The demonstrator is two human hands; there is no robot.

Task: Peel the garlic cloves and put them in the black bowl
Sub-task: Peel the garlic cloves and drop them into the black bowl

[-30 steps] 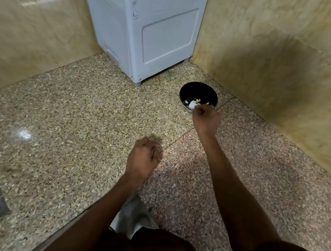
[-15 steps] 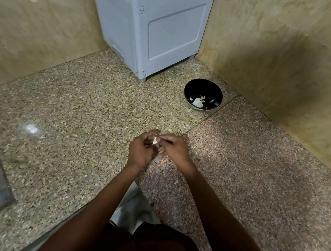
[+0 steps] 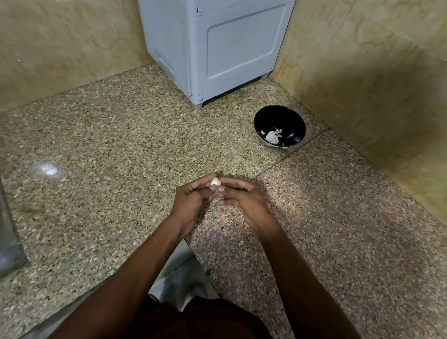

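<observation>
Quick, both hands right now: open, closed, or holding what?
Left hand: pinching the garlic clove at its fingertips.
Right hand: fingertips pinching the same clove.

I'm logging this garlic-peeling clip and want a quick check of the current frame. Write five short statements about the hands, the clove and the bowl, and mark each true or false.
1. Both hands hold one garlic clove between their fingertips. True: left hand and right hand meet on it.
2. The black bowl is empty. False: it holds pale garlic pieces.
3. The bowl stands on the granite counter near the white appliance. True.
4. The hands hold the clove directly over the bowl. False: they are well short of it, nearer the person.
5. The right hand rests flat on the counter. False: it is raised, pinching the clove.
</observation>
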